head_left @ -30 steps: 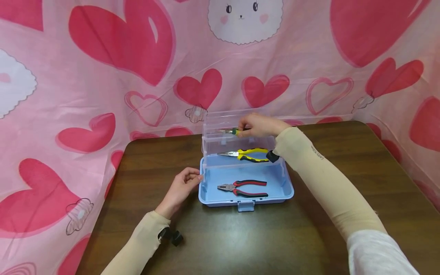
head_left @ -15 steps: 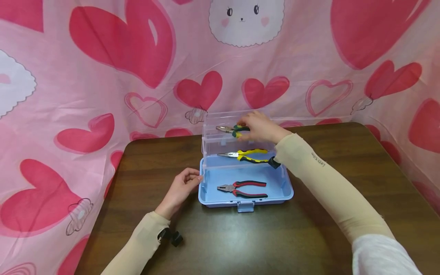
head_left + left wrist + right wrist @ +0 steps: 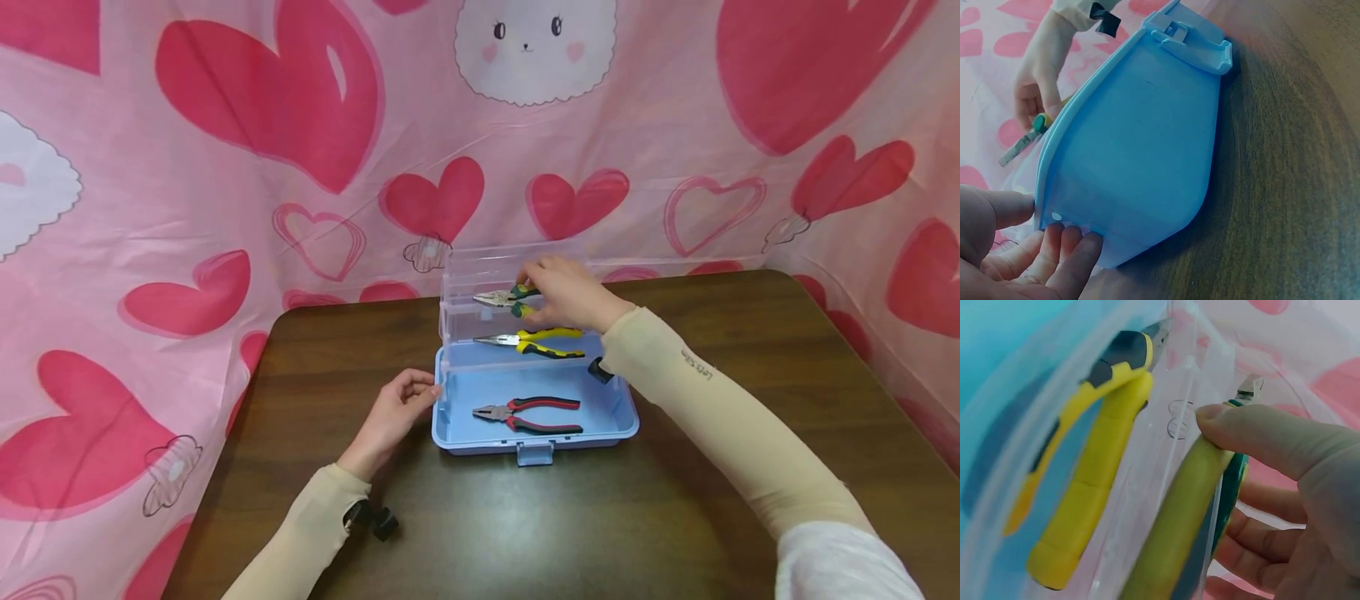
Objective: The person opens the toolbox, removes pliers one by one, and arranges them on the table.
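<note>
My right hand (image 3: 567, 292) holds green-and-yellow combination pliers (image 3: 497, 298) by the handles, over the upper clear tray of the tool box. In the right wrist view the thumb lies on the yellow handle (image 3: 1175, 525), with the other fingers behind. My left hand (image 3: 397, 412) pinches the left wall of the blue tool box (image 3: 442, 437), thumb on the rim and fingertips outside, as the left wrist view shows. Yellow-and-black long-nose pliers (image 3: 551, 333) lie in the clear tray below the right hand. Red-and-black combination pliers (image 3: 525, 414) lie on the box floor.
The box stands open on a dark wooden table (image 3: 480, 533), its clear trays (image 3: 461, 321) raised toward the back. A latch (image 3: 535, 454) hangs at its front. Behind the table hangs a pink heart-patterned cloth (image 3: 412, 108). Each wrist carries a black camera mount (image 3: 371, 518).
My right hand has come slightly down and toward me with the green-and-yellow pliers, whose jaws now show more fully. My left hand has stayed on the box wall.
</note>
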Demonstrator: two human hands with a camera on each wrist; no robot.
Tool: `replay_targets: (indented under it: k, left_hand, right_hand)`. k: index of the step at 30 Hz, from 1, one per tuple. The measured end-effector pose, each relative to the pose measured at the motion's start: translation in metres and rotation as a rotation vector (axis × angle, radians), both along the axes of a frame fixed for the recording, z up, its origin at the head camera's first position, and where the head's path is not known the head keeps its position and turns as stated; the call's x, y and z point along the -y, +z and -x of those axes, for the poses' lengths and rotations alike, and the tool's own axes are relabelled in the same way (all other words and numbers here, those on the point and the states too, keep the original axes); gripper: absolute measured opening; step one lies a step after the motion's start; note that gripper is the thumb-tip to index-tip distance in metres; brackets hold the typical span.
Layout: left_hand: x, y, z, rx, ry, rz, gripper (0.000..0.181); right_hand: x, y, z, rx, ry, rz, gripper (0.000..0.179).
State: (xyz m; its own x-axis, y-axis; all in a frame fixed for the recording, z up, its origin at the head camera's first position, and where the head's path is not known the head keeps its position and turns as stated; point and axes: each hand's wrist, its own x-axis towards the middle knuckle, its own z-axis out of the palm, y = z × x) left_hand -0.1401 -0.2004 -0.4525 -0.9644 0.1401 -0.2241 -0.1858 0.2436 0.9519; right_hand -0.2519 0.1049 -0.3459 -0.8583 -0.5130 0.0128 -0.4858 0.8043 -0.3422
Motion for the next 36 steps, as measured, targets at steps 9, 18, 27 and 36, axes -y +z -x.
replay_targets:
  k: [9, 18, 27, 36]
  left_hand:
    - [0.000, -0.003, -0.002, -0.004, -0.005, -0.019, 0.034]
    - [-0.001, -0.003, -0.001, -0.002, 0.002, -0.036, 0.033]
    - [0.000, -0.002, 0.000, 0.009, -0.002, -0.042, 0.033]
    - [0.000, 0.000, 0.001, -0.003, 0.000, -0.039, 0.032]
  right_hand:
    - [-0.013, 0.003, -0.012, -0.064, -0.048, 0.031, 0.062]
    - [-0.039, 0.011, -0.025, -0.105, -0.080, 0.032, 0.062]
    - [-0.071, 0.008, -0.039, -0.121, -0.105, 0.054, 0.062]
    - [-0.104, 0.005, -0.057, -0.100, -0.182, 0.038, 0.064]
